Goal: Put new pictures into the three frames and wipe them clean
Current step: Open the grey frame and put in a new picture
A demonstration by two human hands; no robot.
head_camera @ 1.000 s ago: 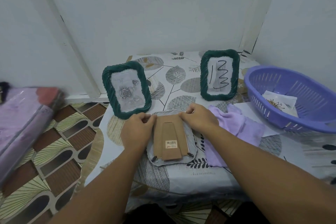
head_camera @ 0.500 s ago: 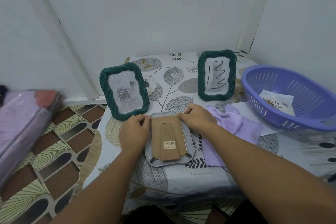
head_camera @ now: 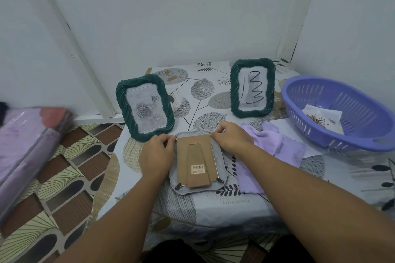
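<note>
A grey frame (head_camera: pixel 220 151) lies face down on the table, its brown cardboard back (head_camera: pixel 195 160) and folded stand facing up. My left hand (head_camera: pixel 157 154) rests at its upper left corner, fingertips pinching at the small clip there. My right hand (head_camera: pixel 229 137) pinches the clip at the upper right corner. Two dark green frames stand behind: one (head_camera: pixel 145 107) at the left with a rose picture, one (head_camera: pixel 252 87) at the right with black scribbles. A lilac cloth (head_camera: pixel 275 149) lies crumpled right of the grey frame.
A purple plastic basket (head_camera: pixel 342 113) at the right holds loose pictures (head_camera: pixel 322 117). The table (head_camera: pixel 203 209) has a leaf-print cover and stands in a white corner. A plastic-wrapped lilac bundle (head_camera: pixel 25 147) lies on the patterned floor at the left.
Both hands stay at the grey frame's top corners, the fingers shifting only slightly at the clips. The camera has drifted a little.
</note>
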